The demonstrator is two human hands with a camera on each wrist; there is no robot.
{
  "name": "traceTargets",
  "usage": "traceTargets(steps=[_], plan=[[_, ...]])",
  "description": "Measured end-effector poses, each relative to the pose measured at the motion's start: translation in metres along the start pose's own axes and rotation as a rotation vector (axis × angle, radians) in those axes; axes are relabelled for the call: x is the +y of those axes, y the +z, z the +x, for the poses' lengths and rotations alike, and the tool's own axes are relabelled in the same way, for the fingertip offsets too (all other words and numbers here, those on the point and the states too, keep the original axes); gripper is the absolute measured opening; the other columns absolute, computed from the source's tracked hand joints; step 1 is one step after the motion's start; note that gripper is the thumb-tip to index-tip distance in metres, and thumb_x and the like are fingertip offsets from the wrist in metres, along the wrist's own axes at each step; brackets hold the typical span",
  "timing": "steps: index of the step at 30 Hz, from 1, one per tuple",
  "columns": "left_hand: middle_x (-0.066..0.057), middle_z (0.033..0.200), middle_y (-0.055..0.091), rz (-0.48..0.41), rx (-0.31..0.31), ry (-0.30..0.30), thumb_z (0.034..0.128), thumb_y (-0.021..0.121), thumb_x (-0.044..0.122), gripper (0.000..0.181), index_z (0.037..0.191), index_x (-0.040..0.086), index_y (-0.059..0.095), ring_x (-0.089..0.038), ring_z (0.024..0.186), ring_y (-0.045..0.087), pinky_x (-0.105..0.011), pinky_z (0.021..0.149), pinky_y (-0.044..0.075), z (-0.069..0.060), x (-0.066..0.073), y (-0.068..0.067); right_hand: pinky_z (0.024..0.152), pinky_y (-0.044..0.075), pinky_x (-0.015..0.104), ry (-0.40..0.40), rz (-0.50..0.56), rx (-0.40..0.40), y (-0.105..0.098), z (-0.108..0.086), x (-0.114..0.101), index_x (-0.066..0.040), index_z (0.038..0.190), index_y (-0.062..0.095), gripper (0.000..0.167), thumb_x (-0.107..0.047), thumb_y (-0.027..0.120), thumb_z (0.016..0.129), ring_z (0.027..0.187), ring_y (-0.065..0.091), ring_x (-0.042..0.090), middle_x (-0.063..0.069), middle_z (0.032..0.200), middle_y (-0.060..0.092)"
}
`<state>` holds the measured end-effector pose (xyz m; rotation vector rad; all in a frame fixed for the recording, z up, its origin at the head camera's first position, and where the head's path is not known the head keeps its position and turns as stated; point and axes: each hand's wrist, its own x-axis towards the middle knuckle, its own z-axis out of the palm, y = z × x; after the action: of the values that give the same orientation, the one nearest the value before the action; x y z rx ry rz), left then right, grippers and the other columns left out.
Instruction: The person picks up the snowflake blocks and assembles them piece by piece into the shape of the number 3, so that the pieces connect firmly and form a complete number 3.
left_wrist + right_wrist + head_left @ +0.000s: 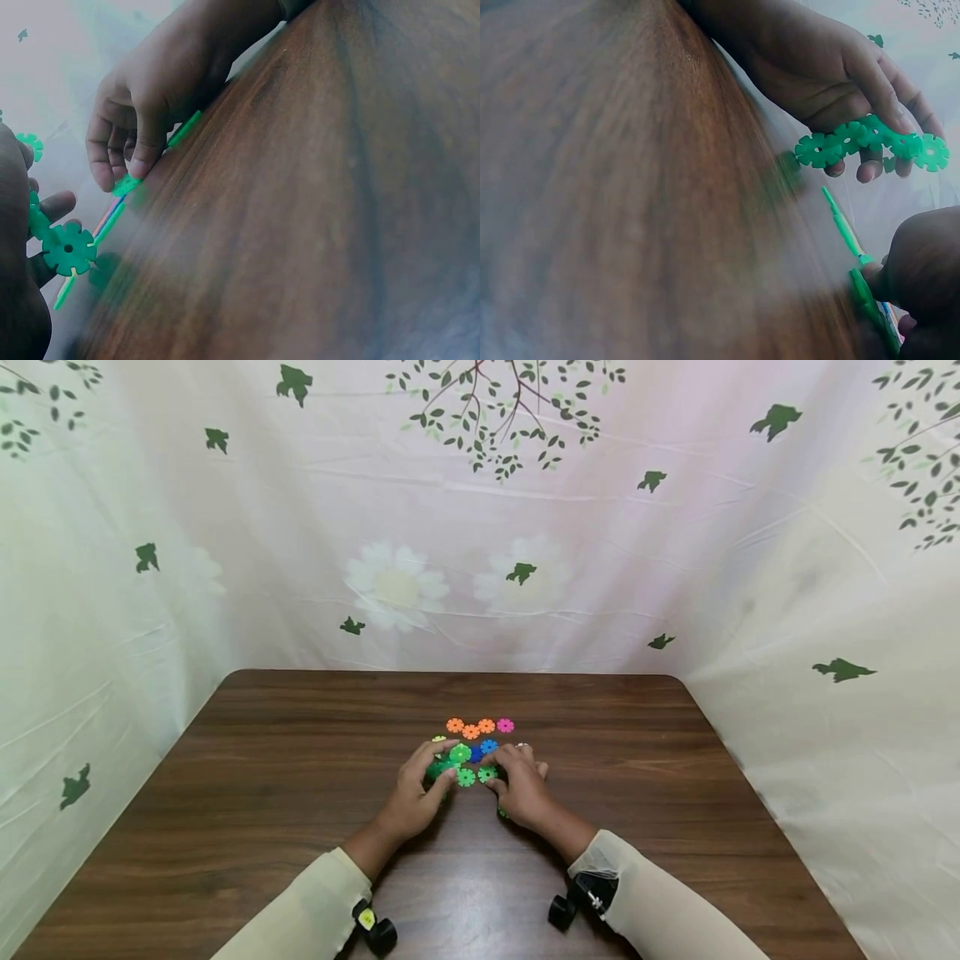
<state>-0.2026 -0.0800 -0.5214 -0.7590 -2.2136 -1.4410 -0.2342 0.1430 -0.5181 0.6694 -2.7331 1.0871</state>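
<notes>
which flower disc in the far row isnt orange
The pink disc, at the right end of that row in the head view; the three orange discs all lie to its left.

passable tabletop (262,818) both sides, green discs (466,777) obstructing between left grip (417,787) and right grip (525,787), orange discs (471,732) beyond

No legible lettering — the yellow wrist patch (367,918) is too small.

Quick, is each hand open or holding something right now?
Left hand: holding a chain of green flower pieces.
Right hand: pinching a green flower disc.
</notes>
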Motion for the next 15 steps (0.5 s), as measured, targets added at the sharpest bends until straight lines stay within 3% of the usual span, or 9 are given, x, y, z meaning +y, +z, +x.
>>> traceTargets(steps=[7, 12, 15], plan=[[-0.017, 0.142, 0.065, 0.015, 0.011, -0.018, 0.1086, 0.063, 0.002, 0.043, 0.151, 0.006, 0.059, -0.030, 0.129, 0.066, -0.051, 0.109, 0.056, -0.018, 0.032, 0.009, 0.093, 0.027, 0.049, 0.002, 0.029, -0.025, -0.016, -0.028, -0.009, -0.016, 0.117, 0.077, 0.024, -0.006, 0.081, 0.096, 0.119, 0.059, 0.027, 0.004, 0.125, 0.073], [-0.018, 0.143, 0.065, 0.023, 0.019, -0.045, 0.1088, 0.063, 0.003, 0.043, 0.151, 0.006, 0.059, -0.031, 0.133, 0.065, -0.054, 0.111, 0.054, -0.031, 0.057, 0.016, 0.092, 0.026, 0.048, -0.008, 0.035, -0.058, -0.026, -0.049, -0.015, -0.017, 0.114, 0.081, 0.020, -0.010, 0.081, 0.096, 0.111, 0.063, 0.023, 0.002, 0.118, 0.077], [-0.022, 0.144, 0.064, 0.028, 0.028, -0.057, 0.1084, 0.063, 0.002, 0.042, 0.150, 0.005, 0.059, -0.034, 0.135, 0.064, -0.059, 0.112, 0.052, -0.038, 0.072, 0.021, 0.092, 0.024, 0.048, -0.018, 0.050, -0.076, -0.032, -0.060, -0.018, -0.017, 0.116, 0.082, 0.020, -0.012, 0.082, 0.096, 0.102, 0.063, 0.020, -0.001, 0.105, 0.078]])
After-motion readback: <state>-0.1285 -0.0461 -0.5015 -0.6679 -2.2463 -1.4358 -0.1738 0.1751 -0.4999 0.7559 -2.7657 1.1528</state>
